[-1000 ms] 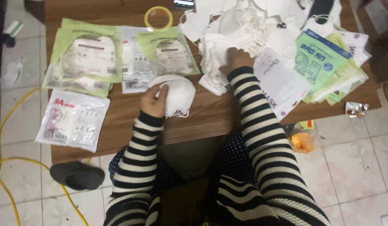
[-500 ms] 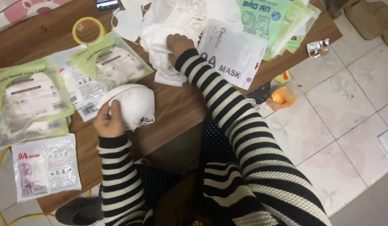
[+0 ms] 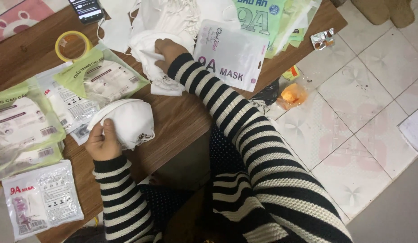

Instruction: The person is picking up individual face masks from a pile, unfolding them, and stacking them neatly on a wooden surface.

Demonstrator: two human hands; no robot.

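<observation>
My left hand [image 3: 103, 143] grips a stack of white cup-shaped face masks [image 3: 128, 121] on the brown wooden table [image 3: 177, 117], thumb lying on top of the stack. My right hand [image 3: 167, 50] reaches across the table and closes on a loose pile of white masks [image 3: 150, 54] at the far side. Both arms wear black-and-white striped sleeves.
Sealed green-and-clear mask packets [image 3: 101, 78] lie left of the stack, another clear packet [image 3: 40, 198] at the near left corner. A white mask pouch [image 3: 229, 56], green pouches [image 3: 258, 18], a yellow tape roll [image 3: 73, 44] and a phone [image 3: 86, 9] sit farther back. Tiled floor with an orange wrapper [image 3: 292, 95] lies right.
The camera view has swung left and tilted, so the table now sits at an angle. My left hand still holds the mask stack, and my right hand stays on the loose pile.
</observation>
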